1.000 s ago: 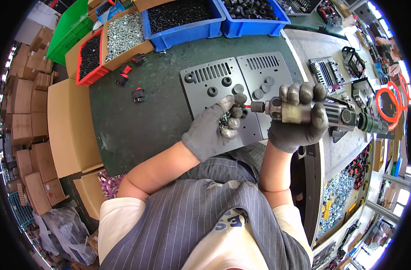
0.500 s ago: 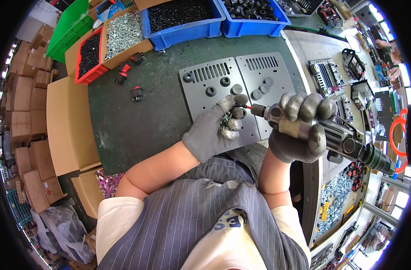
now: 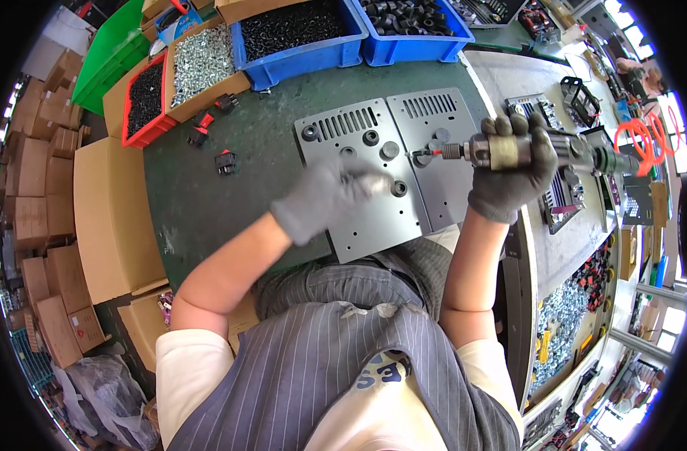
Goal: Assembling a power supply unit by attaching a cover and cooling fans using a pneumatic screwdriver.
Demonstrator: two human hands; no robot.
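My right hand (image 3: pixel 509 177), in a dark glove, grips a pneumatic screwdriver (image 3: pixel 501 150) held level. Its red-tipped bit (image 3: pixel 428 155) points left, just above the right grey metal panel (image 3: pixel 449 195). My left hand (image 3: pixel 321 201), in a grey glove, is motion-blurred over the left grey panel (image 3: pixel 373 225), its fingers reaching toward the black knobs there. Whether it holds small parts is hidden by the blur. Both panels lie side by side on the green bench mat (image 3: pixel 208 203).
Along the far edge stand two blue bins (image 3: pixel 306 52) of black parts, a cardboard box of silver screws (image 3: pixel 204 64), a red bin (image 3: pixel 144 101) and a green bin (image 3: pixel 110 52). Small black-and-red switches (image 3: pixel 225 161) lie on the mat. Cardboard boxes (image 3: pixel 110 218) sit at left, metal parts (image 3: pixel 576 98) at right.
My left hand has pulled away from the driver's tip, leftward across the left panel. My right hand has raised and levelled the screwdriver over the right panel.
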